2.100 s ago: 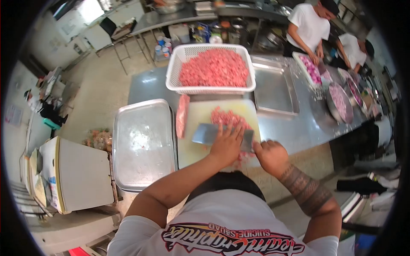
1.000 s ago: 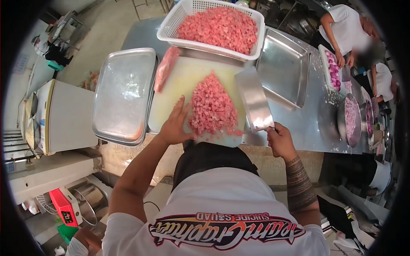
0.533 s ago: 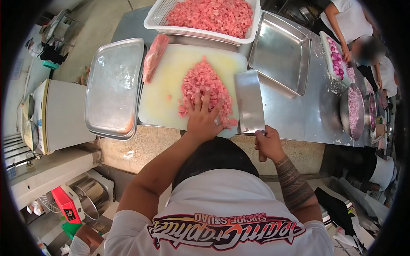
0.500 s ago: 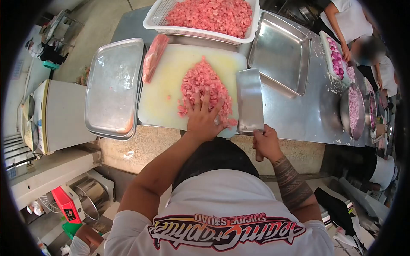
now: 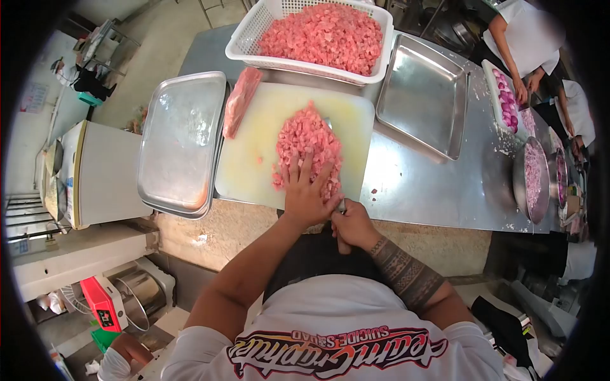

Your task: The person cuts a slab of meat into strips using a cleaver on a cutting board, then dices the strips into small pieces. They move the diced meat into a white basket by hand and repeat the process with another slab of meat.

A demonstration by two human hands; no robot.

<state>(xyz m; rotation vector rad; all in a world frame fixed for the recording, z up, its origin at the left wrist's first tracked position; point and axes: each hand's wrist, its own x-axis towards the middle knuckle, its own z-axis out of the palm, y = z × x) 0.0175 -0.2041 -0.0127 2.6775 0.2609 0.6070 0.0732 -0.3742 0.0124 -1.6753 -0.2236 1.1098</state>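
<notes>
A pile of diced pink raw meat [image 5: 305,132] lies on the white, yellow-stained cutting board [image 5: 244,171]. My left hand [image 5: 306,197] rests on the near part of this pile, fingers spread and pointing away from me. At the board's near edge my right hand [image 5: 354,225] is closed around the handle of a cleaver [image 5: 344,246]. Its blade is mostly hidden beneath or behind the meat and my left hand; a bit of metal shows at the pile's right side. An uncut strip of meat [image 5: 243,101] lies along the board's left edge.
Behind the board stands a white perforated basket [image 5: 305,67] heaped with diced meat. A lidded metal tray [image 5: 181,140] is on the left, a shallow metal pan [image 5: 422,95] on the right. Farther right, co-workers handle purple onions [image 5: 508,108] near metal bowls [image 5: 532,181].
My right hand has brought the cleaver left from beside the board to the meat pile, where its blade is now mostly covered. My left hand stays on the meat. The view has shifted slightly.
</notes>
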